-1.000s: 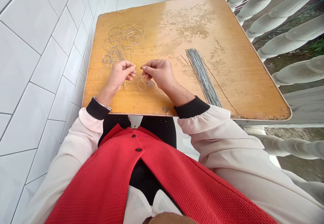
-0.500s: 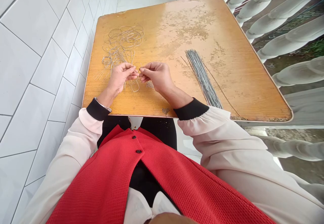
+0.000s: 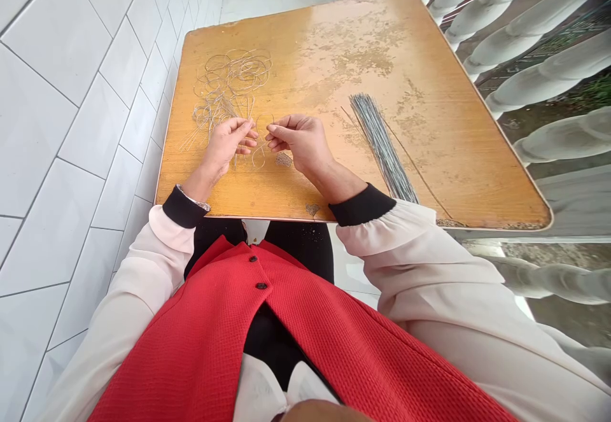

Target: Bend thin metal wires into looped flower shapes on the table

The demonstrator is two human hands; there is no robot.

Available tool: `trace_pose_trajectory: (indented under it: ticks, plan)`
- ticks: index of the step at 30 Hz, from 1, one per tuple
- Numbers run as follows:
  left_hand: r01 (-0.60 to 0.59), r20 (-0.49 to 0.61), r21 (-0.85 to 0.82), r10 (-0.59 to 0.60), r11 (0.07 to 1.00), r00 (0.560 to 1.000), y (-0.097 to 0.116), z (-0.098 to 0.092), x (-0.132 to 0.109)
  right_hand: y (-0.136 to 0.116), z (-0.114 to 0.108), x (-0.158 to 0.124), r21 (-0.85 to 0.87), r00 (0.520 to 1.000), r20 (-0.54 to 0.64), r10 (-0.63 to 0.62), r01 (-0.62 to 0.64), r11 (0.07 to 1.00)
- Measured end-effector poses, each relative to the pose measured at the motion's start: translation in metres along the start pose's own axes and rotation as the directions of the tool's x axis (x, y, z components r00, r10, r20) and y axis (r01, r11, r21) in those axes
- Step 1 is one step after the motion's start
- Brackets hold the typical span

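My left hand is above the near left part of the table, its thumb and forefinger pinched on a thin wire. Facing it across a small gap, my right hand also pinches the wire, and a short bit sticks up over the fingertips. A small wire loop shows below the gap between the hands. Just beyond my left hand lies a loose heap of bent wire pieces, curled into rings and loops. Where exactly the held wire runs inside the fingers is hidden.
On the wooden table, a bundle of straight grey wires lies to the right, with a single wire beside it. A tiled wall stands at the left, a white balustrade at the right.
My hands have drawn slightly apart, so the gap between the fingertips is wider. The small wire loop below them has shifted a little up and to the right.
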State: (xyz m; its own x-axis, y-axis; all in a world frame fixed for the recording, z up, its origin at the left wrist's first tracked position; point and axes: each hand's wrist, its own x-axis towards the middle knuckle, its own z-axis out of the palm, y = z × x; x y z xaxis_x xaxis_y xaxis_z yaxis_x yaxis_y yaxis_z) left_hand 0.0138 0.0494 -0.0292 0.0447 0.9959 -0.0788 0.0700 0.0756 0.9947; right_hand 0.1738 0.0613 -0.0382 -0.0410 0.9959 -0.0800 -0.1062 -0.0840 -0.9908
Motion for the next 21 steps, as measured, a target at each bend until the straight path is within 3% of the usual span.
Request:
trace_pose_trajectory:
  ticks: [7,13,21]
  plan:
    - [0.024,0.119,0.104,-0.037,0.994,0.992,0.0049,0.0014,-0.0049,0.0001,-0.0015,0.0024,-0.031,0.998,-0.051,-0.047,0.045,0.999]
    - [0.043,0.267,0.111,-0.071,0.993,0.961,0.0035,0.0012,-0.0055,-0.0038,0.0002,-0.0003,-0.041,0.997,-0.072,-0.034,0.031,0.999]
    - [0.027,0.260,0.061,-0.042,0.998,0.965,-0.0008,0.0021,-0.0028,-0.0048,-0.0018,0.0008,-0.028,1.000,-0.023,0.011,-0.012,1.000]
